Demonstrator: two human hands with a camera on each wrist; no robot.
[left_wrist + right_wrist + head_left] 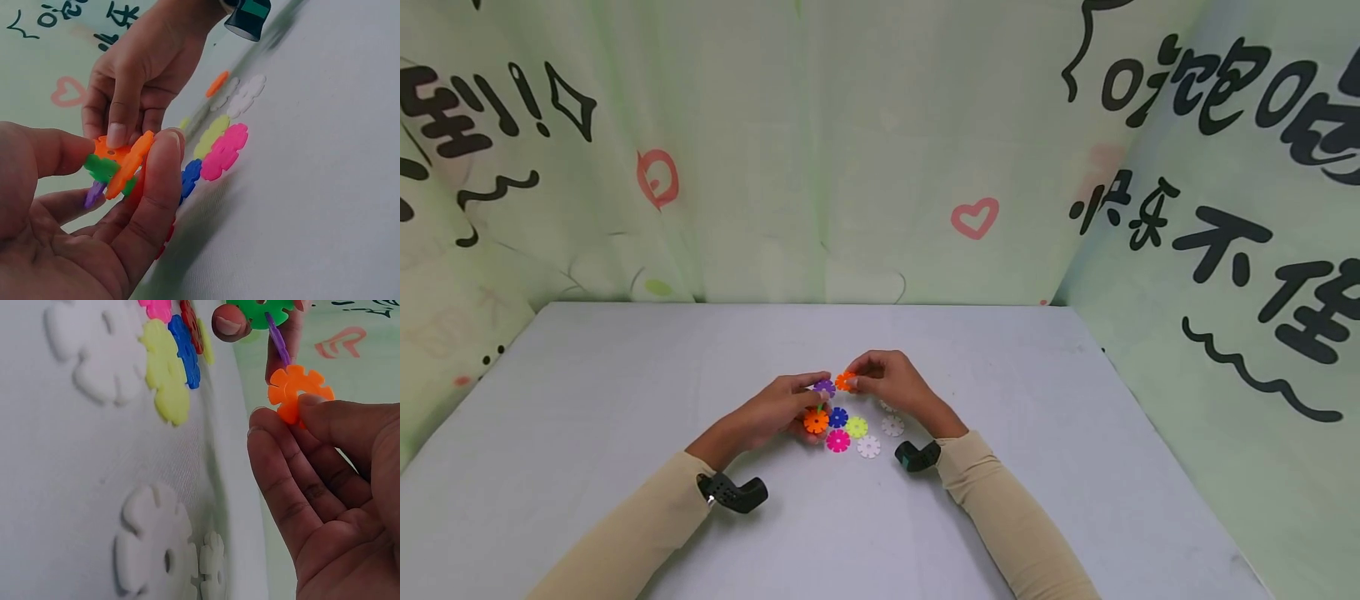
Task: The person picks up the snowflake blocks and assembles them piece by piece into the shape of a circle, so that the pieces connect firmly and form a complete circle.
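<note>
My left hand [771,414] holds a small cluster of plastic snowflake discs: a green disc [101,167], an orange disc [816,422] and a purple disc [278,340] slotted together at angles. Across from it, my right hand [891,379] pinches another orange disc [290,390] between thumb and fingers. In the right wrist view, this disc's upper notched edge meets the purple disc's lower end. Both hands are close together over the loose discs.
On the white table [625,400] below my hands lie a blue disc [838,417], a pink disc [838,441], a yellow disc [857,427], a red disc [192,326] and several white discs [868,447]. A printed curtain [880,150] hangs behind the table.
</note>
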